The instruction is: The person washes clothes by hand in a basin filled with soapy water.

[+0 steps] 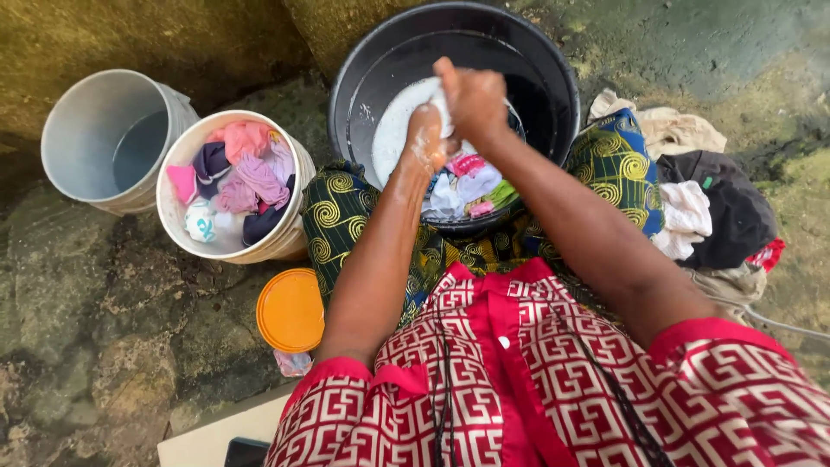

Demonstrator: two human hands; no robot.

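Both my hands are over a large black basin [553, 78] holding soapy water and a heap of small coloured clothes [467, 186]. My right hand [474, 99] is closed over a white cloth [443, 111] and presses against my left hand [425, 138], which grips the same cloth from below. Suds cover my left wrist. The cloth is mostly hidden between the two hands. The basin sits between my knees, which are wrapped in a green, yellow and blue patterned fabric [618, 164].
A white bucket [290, 238] packed with pink, purple and white clothes stands to the left. Beyond it is a grey bucket [86, 121] with water. An orange lid [290, 310] lies near my left elbow. A pile of beige, black and white clothes [705, 199] lies right, on mossy stone ground.
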